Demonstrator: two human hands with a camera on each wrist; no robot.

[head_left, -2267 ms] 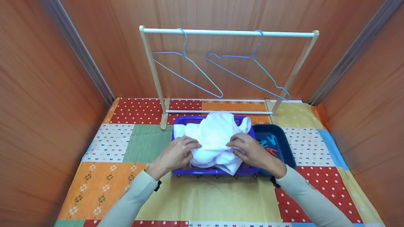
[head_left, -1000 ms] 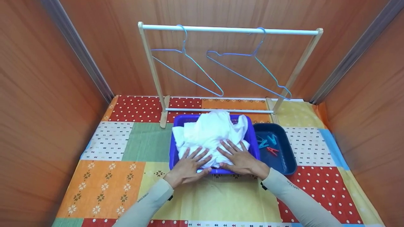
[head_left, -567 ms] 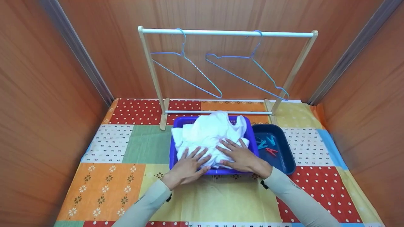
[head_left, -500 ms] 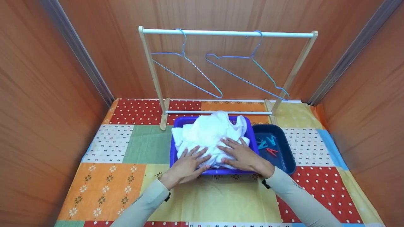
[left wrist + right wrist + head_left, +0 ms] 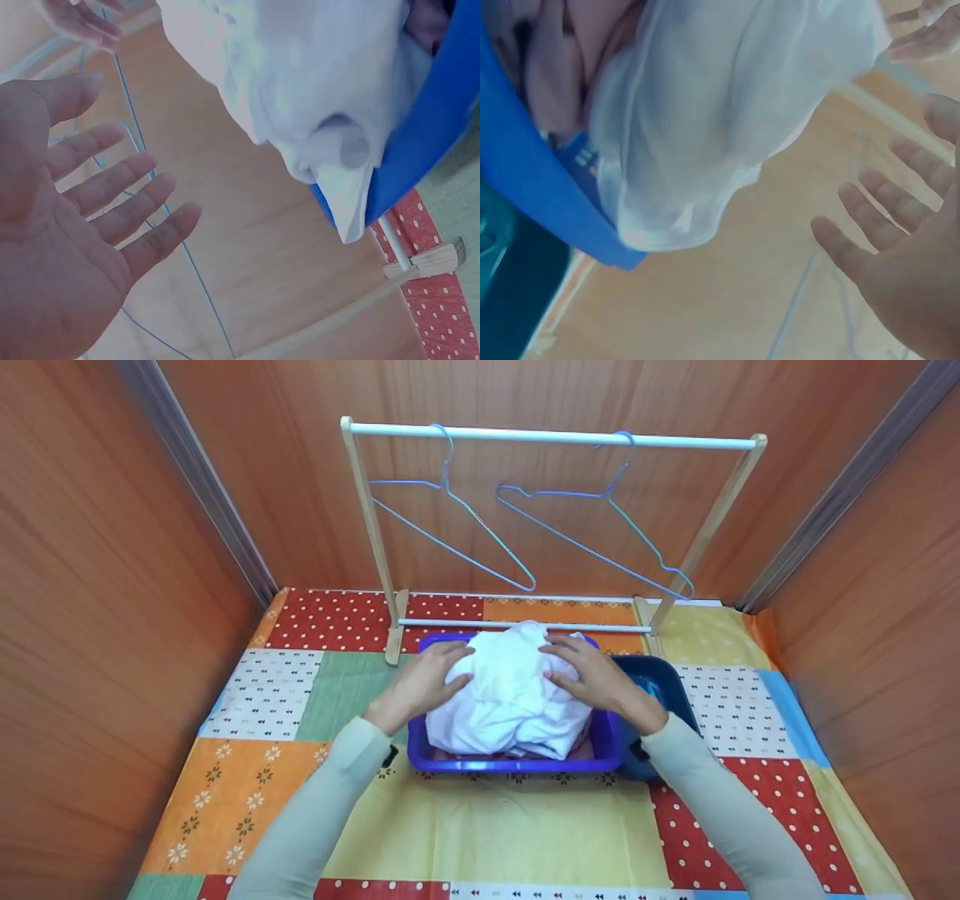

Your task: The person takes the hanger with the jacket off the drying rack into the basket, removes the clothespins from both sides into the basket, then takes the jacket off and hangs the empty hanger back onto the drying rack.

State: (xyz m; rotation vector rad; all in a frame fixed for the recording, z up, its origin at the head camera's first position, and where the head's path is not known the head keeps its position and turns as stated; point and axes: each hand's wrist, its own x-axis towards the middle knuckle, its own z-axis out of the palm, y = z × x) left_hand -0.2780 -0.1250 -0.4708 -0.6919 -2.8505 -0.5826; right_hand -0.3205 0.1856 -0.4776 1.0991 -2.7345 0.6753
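Note:
A bundled white cloth (image 5: 510,697) fills the purple laundry basket (image 5: 517,766), which looks blue in the wrist views. My left hand (image 5: 424,679) is raised at the cloth's left side, and my right hand (image 5: 596,679) faces it from the right. Both wrist views show relaxed, spread fingers, with a gap between each hand and the cloth. In the left wrist view, a corner of the cloth hangs over the basket's rim (image 5: 427,127). Beneath it, a dusky pink cloth (image 5: 559,82) shows in the right wrist view.
Behind the basket stands a clothes rack (image 5: 555,437) bearing two wire hangers, a left one (image 5: 487,529) and a right one (image 5: 574,544). A dark blue tray (image 5: 679,694) at the basket's right holds a teal clothespin (image 5: 650,688), partly hidden by my right arm. A patchwork cloth (image 5: 510,832) covers the table.
Both palms pressed flat on the cloth near the basket's front; now they have lifted off and moved back to its sides. The cloth looks more heaped, and its front edge has shifted.

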